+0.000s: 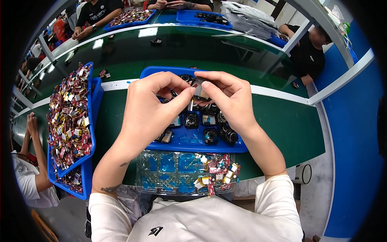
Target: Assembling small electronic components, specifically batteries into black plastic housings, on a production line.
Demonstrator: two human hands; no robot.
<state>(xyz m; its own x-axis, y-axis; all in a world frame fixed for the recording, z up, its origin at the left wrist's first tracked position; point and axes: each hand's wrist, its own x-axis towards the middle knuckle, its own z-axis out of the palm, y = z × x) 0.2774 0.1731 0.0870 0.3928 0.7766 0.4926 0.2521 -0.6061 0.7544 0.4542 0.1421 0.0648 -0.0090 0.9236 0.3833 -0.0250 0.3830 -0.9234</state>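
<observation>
Above the blue tray (181,146), both of my hands meet at a small black device housing (200,89) with a grey, flat inner face. My right hand (230,94) grips the housing between thumb and fingers. My left hand (155,99) is closed in a pinch at its left edge; whatever lies between those fingertips is too small to make out. Below them in the tray sit several similar black housings with round faces (191,119), some showing silver or blue insides. My hands cover part of the tray's far side.
A clear plastic blister tray (161,177) near my lap holds circuit boards with batteries (217,175) at its right. To the left, stacked blue trays (92,133) heap with more boards. A white rail (278,92) crosses the green table (288,125). Other people work around it.
</observation>
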